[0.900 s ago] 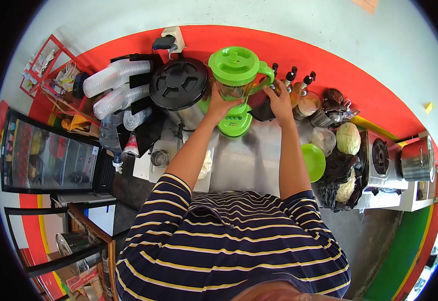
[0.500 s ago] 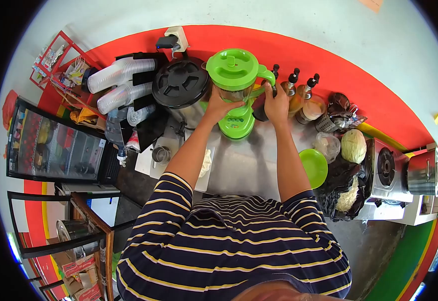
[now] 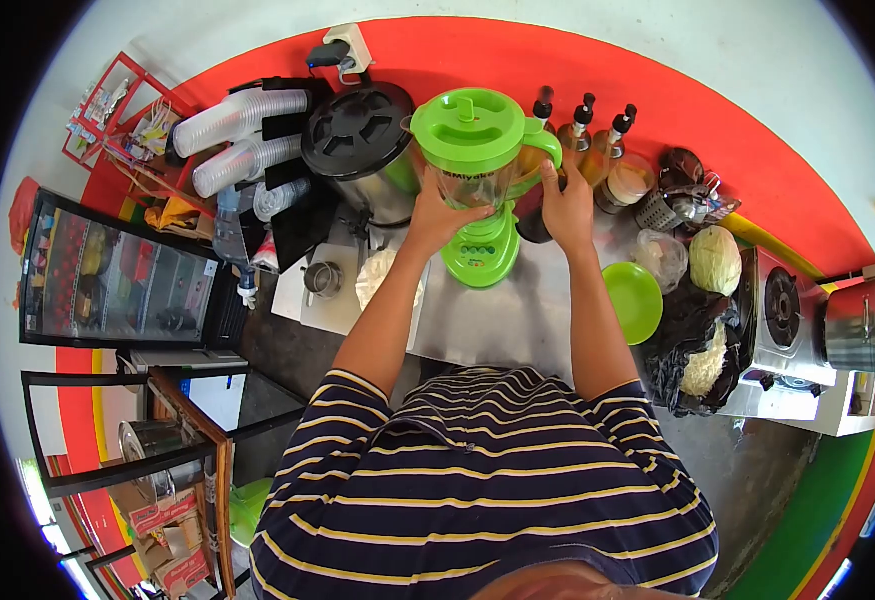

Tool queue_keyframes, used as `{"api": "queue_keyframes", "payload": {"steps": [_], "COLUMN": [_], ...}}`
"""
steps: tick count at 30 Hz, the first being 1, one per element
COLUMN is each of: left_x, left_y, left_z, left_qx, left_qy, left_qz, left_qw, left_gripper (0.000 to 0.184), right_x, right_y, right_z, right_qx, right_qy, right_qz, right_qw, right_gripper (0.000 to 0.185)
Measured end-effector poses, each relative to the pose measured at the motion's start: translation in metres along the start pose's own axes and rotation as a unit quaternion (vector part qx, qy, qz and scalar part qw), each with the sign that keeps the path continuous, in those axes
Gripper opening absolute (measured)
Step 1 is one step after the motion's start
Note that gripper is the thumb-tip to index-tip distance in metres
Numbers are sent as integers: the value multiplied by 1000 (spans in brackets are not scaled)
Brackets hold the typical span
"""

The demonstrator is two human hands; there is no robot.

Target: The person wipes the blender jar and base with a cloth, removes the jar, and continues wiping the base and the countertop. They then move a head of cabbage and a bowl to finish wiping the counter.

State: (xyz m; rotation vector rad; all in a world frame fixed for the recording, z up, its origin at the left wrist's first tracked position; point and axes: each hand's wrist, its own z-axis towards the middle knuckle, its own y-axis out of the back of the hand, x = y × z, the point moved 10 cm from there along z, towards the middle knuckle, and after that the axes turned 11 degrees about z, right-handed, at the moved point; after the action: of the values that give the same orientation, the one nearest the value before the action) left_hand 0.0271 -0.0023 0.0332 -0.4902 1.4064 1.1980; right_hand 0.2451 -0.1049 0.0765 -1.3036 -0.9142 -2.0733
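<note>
Blender nearer, upright, handle rightward.

Bright, fisheye-curved edges, black corners, soft shadows

Both arms reach forward, left hand cupped with thumb spread, right hand raised, fingers bent.

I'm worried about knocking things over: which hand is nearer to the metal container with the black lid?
Left. The left hand is on the blender jar, close beside the metal container; the right hand is across the jar, by its green handle.
</note>
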Motion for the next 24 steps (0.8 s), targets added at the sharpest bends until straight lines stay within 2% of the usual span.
{"api": "queue_keyframes", "payload": {"steps": [2, 4, 5, 7, 8, 9, 10, 12, 14, 15, 16, 17, 21, 23, 24], "left_x": [-7, -7, -8, -5, -5, -4, -4, -7, -16, -17, -16, -15, -61, -69, -69], "left_y": [-2, -4, -5, -7, -8, -6, -7, -9, 0, 4, 6, 6, 14, 33, 30], "left_z": [-15, -26, -30, -38, -41, -43, -43, -42, -41, -40, -36, -35, -50, -62, -62], "left_qx": [8, 11, 14, 19, 28, 29, 43, 58, 20, 22, 37, 52, -5, -141, -140], "left_qy": [18, 7, -1, -12, -20, -23, -17, -19, -60, -59, -49, -40, -70, -41, -42], "left_qz": [6, -3, -12, -22, -31, -29, -39, -46, -107, -105, -97, -89, -102, 21, 22], "left_qw": [1000, 1000, 1000, 1000, 999, 999, 998, 997, 992, 993, 993, 994, 992, 989, 989], "left_gripper": [106, 107, 107, 105, 102, 102, 96, 91, 82, 82, 91, 101, 93, 71, 71], "right_x": [7, 7, -4, 30, 25, 21, 14, 21, 28, 44, 59, 52, 63, 57, 58], "right_y": [11, 16, 21, 24, 27, 18, 2, 2, -2, 3, 8, 8, 10, 7, 6], "right_z": [-10, -20, -19, -26, -27, -25, -33, -33, -26, -24, -26, -30, -42, -47, -50], "right_qx": [-10, 49, 49, 66, 65, 143, 215, 211, 210, 185, 160, 160, 131, 119, 117], "right_qy": [27, -36, -34, 191, 192, 50, -92, -60, -27, 32, 89, 21, 2, -5, -4], "right_qz": [-2, 17, 18, 15, 17, 136, 249, 262, 276, 269, 260, 297, 345, 363, 364], "right_qw": [1000, 998, 998, 979, 979, 979, 940, 940, 938, 945, 948, 941, 929, 924, 924], "right_gripper": [51, 44, 44, 34, 34, 31, 30, 29, 28, 27, 26, 24, 22, 17, 17]}}
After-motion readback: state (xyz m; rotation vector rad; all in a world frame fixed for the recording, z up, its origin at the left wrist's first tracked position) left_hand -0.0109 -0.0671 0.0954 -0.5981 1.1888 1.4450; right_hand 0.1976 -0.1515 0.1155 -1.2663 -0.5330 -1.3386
